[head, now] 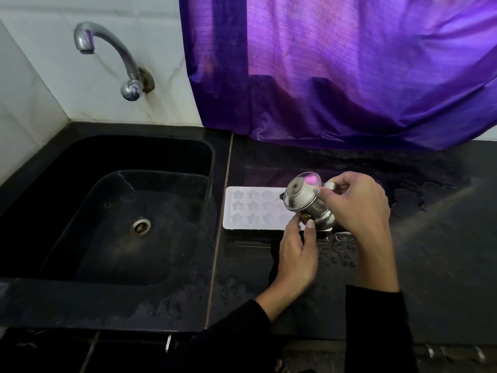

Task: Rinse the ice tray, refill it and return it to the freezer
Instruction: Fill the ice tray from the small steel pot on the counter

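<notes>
Currently refilling, I judge: ice tray [252, 208] flat on counter [430, 238], just right of sink [113, 211]. Right hand [357, 205] grips small steel pot [306, 203] by its handle, tilted over tray; left hand [297, 251], fingers loose, touches pot's underside. Next: steady pour, cell by cell.

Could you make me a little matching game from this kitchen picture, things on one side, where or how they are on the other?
Things:
1. ice tray
2. small metal jug
3. tap
4. purple curtain

Places or states:
A. fixed to the white wall above the sink
B. lying flat on the dark counter
C. hanging behind the counter
D. tilted over the tray, held by the right hand, left hand touching it underneath

Pairs: 1-B, 2-D, 3-A, 4-C
</notes>
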Tool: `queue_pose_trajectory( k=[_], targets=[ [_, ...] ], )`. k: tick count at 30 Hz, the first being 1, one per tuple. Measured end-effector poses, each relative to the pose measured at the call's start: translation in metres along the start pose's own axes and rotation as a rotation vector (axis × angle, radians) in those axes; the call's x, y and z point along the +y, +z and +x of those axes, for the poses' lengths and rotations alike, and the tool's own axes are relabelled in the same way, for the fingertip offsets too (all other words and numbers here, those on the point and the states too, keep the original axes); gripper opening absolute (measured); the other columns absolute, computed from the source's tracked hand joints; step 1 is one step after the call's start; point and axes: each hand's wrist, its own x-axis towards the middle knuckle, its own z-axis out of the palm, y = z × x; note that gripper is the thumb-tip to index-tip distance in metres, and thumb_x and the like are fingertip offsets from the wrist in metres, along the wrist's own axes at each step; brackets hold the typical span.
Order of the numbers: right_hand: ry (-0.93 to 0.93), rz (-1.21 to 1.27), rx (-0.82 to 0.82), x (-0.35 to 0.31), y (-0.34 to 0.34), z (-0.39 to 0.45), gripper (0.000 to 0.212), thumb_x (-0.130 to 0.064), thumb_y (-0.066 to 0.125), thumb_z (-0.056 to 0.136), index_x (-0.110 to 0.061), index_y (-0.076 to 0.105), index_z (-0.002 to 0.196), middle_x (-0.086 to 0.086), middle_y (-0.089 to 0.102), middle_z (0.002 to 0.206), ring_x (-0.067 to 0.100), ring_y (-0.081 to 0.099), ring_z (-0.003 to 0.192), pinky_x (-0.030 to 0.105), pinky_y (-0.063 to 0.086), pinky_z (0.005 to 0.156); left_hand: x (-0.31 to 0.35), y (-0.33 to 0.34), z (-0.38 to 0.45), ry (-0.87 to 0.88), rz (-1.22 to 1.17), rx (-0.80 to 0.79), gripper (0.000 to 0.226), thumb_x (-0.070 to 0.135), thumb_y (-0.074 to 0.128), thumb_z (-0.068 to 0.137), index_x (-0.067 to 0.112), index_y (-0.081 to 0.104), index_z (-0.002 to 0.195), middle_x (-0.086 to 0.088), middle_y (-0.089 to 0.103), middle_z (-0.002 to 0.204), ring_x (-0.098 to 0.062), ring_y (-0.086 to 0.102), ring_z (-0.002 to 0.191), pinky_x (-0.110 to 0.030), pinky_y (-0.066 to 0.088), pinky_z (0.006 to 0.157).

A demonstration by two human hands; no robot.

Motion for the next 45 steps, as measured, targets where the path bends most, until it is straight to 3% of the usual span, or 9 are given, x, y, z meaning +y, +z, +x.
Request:
queue_pose_trajectory(
  k=[6, 10, 14, 19, 24, 30, 45],
  targets=[
    [0.018, 0.044, 0.002, 0.003, -0.003, 0.000, 0.018, -0.043, 0.070, 0.077, -0.028, 0.064, 0.083, -0.004, 0.068, 0.083, 0.023, 0.064, 0.087, 0.045, 0.052, 0.082, 0.000, 0.001, -0.001, 0.021, 0.027, 0.008, 0.042, 0.042, 0.035, 0.098, 0.025, 0.044, 0.135, 0.008, 0.054, 0.130, -0.002, 0.047, 0.120, -0.024, 0.036, 0.100],
    [0.029, 0.120, 0.007, 0.008, -0.006, 0.000, 0.020, -0.044, 0.071, 0.075, -0.025, 0.066, 0.082, -0.006, 0.069, 0.077, 0.020, 0.066, 0.078, 0.047, 0.055, 0.076, 0.002, -0.001, -0.001, 0.045, 0.032, 0.025, 0.038, 0.037, 0.036, 0.100, 0.025, 0.043, 0.136, 0.009, 0.052, 0.131, 0.002, 0.045, 0.119, -0.013, 0.033, 0.095],
    [0.029, 0.194, 0.020, 0.006, -0.009, -0.001, 0.017, -0.041, 0.073, 0.076, -0.025, 0.066, 0.077, -0.006, 0.068, 0.074, 0.019, 0.066, 0.073, 0.049, 0.057, 0.068, 0.005, -0.004, -0.001, 0.068, 0.015, 0.040, 0.041, 0.040, 0.037, 0.099, 0.027, 0.041, 0.137, 0.010, 0.051, 0.133, 0.001, 0.045, 0.122, -0.021, 0.036, 0.101],
    [0.000, 0.216, 0.016, -0.001, -0.005, -0.002, 0.016, -0.040, 0.073, 0.076, -0.027, 0.065, 0.074, -0.007, 0.068, 0.074, 0.017, 0.066, 0.076, 0.048, 0.056, 0.074, 0.006, -0.010, -0.001, 0.066, 0.006, 0.070, 0.037, 0.037, 0.037, 0.100, 0.027, 0.044, 0.135, 0.013, 0.051, 0.128, 0.007, 0.045, 0.116, -0.014, 0.034, 0.095],
    [-0.021, 0.168, -0.027, -0.009, 0.004, -0.002, 0.019, -0.042, 0.073, 0.075, -0.025, 0.067, 0.081, -0.006, 0.070, 0.078, 0.019, 0.066, 0.082, 0.046, 0.054, 0.080, 0.007, -0.018, -0.002, 0.039, 0.004, 0.079, 0.039, 0.037, 0.037, 0.100, 0.024, 0.044, 0.136, 0.010, 0.055, 0.129, 0.001, 0.048, 0.119, -0.015, 0.036, 0.096],
    [-0.027, 0.092, -0.036, -0.019, 0.009, -0.004, 0.018, -0.041, 0.072, 0.077, -0.026, 0.066, 0.083, -0.005, 0.068, 0.083, 0.021, 0.064, 0.086, 0.040, 0.051, 0.079, 0.012, -0.027, -0.005, 0.020, 0.006, 0.073, 0.031, 0.031, 0.037, 0.101, 0.025, 0.048, 0.129, 0.029, 0.054, 0.104, 0.027, 0.045, 0.095, 0.004, 0.031, 0.079],
    [-0.039, 0.032, -0.023, -0.026, 0.010, -0.009, 0.017, -0.041, 0.072, 0.079, -0.027, 0.065, 0.086, -0.003, 0.068, 0.088, 0.022, 0.063, 0.090, 0.033, 0.045, 0.074, 0.010, -0.030, -0.004, -0.008, 0.019, 0.059, 0.031, 0.031, 0.036, 0.101, 0.024, 0.049, 0.128, 0.025, 0.055, 0.104, 0.031, 0.043, 0.091, 0.005, 0.030, 0.078]
  ],
)
